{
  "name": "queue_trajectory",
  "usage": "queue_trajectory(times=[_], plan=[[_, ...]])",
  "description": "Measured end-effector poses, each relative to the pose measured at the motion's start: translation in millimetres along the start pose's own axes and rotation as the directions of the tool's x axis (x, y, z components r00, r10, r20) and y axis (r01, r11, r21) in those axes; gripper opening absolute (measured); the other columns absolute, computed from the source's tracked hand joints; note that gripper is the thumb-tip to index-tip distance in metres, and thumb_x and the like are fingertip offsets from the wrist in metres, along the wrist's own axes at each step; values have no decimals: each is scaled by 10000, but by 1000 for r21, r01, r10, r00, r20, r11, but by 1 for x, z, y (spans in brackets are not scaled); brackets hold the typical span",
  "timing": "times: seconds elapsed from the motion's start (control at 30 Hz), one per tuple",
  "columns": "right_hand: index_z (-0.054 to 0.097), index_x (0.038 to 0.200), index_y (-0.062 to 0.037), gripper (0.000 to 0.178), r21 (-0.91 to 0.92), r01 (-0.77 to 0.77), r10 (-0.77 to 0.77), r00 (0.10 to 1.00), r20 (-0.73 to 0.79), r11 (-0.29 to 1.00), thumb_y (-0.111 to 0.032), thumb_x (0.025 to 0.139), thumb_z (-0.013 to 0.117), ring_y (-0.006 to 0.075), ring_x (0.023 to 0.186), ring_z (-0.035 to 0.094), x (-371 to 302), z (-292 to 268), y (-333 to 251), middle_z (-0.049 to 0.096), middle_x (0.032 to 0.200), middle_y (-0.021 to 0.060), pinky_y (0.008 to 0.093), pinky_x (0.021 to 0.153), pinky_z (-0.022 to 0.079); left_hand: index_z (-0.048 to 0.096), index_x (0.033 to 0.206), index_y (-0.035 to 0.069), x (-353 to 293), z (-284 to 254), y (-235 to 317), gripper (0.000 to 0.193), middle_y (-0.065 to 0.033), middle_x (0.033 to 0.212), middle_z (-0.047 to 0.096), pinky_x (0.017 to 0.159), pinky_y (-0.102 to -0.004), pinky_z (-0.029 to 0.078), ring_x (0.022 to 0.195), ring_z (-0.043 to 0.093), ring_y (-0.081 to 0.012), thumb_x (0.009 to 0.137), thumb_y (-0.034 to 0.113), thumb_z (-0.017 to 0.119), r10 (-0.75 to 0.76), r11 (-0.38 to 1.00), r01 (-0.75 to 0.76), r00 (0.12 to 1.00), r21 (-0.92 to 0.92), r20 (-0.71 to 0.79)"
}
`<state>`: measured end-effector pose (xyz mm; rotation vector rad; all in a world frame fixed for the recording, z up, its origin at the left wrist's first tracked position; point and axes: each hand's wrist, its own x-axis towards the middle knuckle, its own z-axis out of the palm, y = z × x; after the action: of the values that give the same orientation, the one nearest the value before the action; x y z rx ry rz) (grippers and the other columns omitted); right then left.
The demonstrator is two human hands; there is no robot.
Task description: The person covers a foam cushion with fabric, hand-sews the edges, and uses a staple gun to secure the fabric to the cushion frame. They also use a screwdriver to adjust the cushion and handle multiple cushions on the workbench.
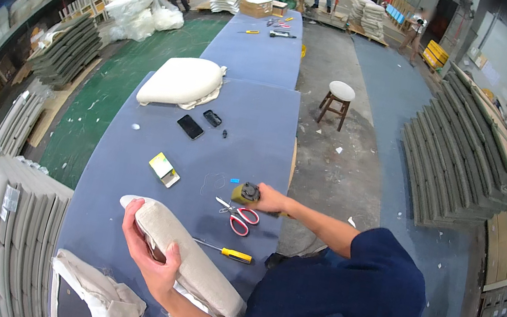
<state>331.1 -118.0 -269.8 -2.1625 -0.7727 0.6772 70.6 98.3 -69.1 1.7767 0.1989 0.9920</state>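
Note:
My left hand point(150, 255) grips the near-left end of a beige fabric-covered cushion point(194, 268), thumb on one face and fingers round the other. The cushion is tilted on edge against my body. My right hand point(271, 199) is closed round an olive-yellow staple gun point(245, 193) with a round black cap, held over the table. Just below it lie red-handled scissors point(237, 215), blades parted. A screwdriver with a yellow handle point(236, 255) rests between the scissors and the cushion. Loose beige cloth over a dark panel point(96, 292) sits at the near left.
On the blue-grey table point(253, 119) lie a small yellow-and-white box point(164, 169), a phone point(190, 127), a black case point(212, 117) and a white cushion point(183, 82). A stool point(341, 93) stands to the right. Stacked panels point(458, 150) flank both sides; people are farther back.

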Motion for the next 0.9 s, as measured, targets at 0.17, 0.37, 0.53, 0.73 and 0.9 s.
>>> queue_trajectory(times=[0.17, 0.37, 0.53, 0.73, 0.9], plan=[[702, 1007, 52, 496, 127, 42, -28, 993, -111, 991, -340, 744, 855, 254, 779, 695, -58, -11, -31, 725, 840, 171, 395, 739, 550, 398, 1484, -19, -2, -11, -1, 959, -158, 1480, 446, 1124, -434, 354, 1336, 462, -287, 778, 528, 747, 30, 995, -27, 999, 92, -29], [701, 932, 31, 322, 179, 167, -150, 983, -103, 970, -242, 797, 805, 235, 663, 637, -94, -60, -109, 696, 733, 158, 404, 664, 512, 374, 1488, -18, -2, -13, -4, 1015, -156, 1487, 441, 1127, -454, 365, 1375, 441, -306, 774, 593, 758, 29, 996, -21, 996, 89, -80], [686, 908, 23, 291, 68, 340, -327, 933, -148, 938, -219, 813, 819, 193, 662, 599, -100, -87, -173, 710, 767, 130, 374, 645, 506, 388, 1478, -23, 2, -13, -4, 971, -156, 1471, 453, 1122, -447, 380, 1336, 471, -297, 761, 521, 752, 21, 998, -16, 997, 61, -80], [719, 1031, -51, 408, 205, 434, -409, 899, -155, 877, -268, 752, 923, 191, 781, 645, -110, -105, -210, 736, 1023, 72, 352, 750, 522, 492, 1408, 12, 14, -1, -9, 822, -138, 1401, 506, 1158, -399, 329, 1341, 467, -275, 672, 270, 752, 46, 998, -49, 996, -33, -82], [719, 1159, -20, 458, -462, 695, -743, 661, 110, 551, -177, 763, 887, 247, 905, 717, -114, -115, -253, 742, 1083, 122, 336, 861, 521, 492, 1389, 80, 5, -3, -6, 821, -117, 1359, 510, 1255, -487, 101, 1333, 469, -293, 613, 109, 760, 45, 988, -45, 999, -149, -2]])
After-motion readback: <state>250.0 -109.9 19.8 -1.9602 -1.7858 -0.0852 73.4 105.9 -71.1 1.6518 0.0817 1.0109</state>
